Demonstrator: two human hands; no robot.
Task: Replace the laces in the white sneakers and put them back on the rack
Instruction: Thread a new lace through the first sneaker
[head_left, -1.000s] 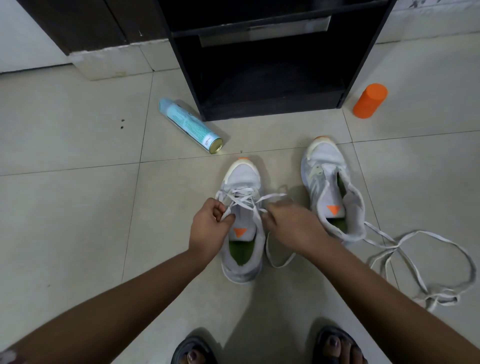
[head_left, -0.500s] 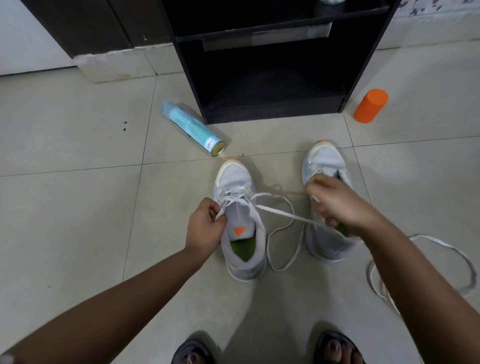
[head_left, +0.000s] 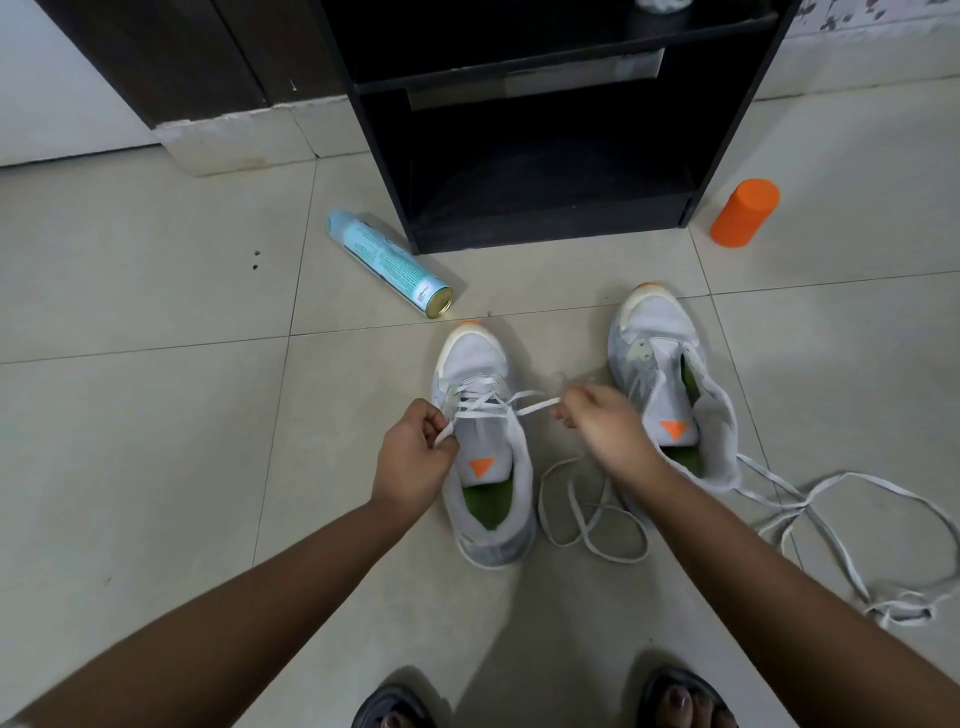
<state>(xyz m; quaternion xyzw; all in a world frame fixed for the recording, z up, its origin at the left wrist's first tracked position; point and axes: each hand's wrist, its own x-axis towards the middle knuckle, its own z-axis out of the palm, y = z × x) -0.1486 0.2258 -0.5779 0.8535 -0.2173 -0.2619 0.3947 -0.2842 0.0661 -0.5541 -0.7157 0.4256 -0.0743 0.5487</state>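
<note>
Left sneaker (head_left: 483, 457), white, is sitting upright, half-laced, lace (head_left: 537, 405) trailing right; right sneaker (head_left: 654, 338) is standing unlaced, spare lace (head_left: 901, 609) lying beside; both facing black rack (head_left: 545, 236).

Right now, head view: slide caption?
Left hand and right hand pinch a flat white lace on the white mesh sneaker; its unlaced twin stands beside.

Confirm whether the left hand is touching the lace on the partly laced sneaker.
Touching. The head view shows the left hand pinching the lace between thumb and fingers, beside the sneaker.
</note>
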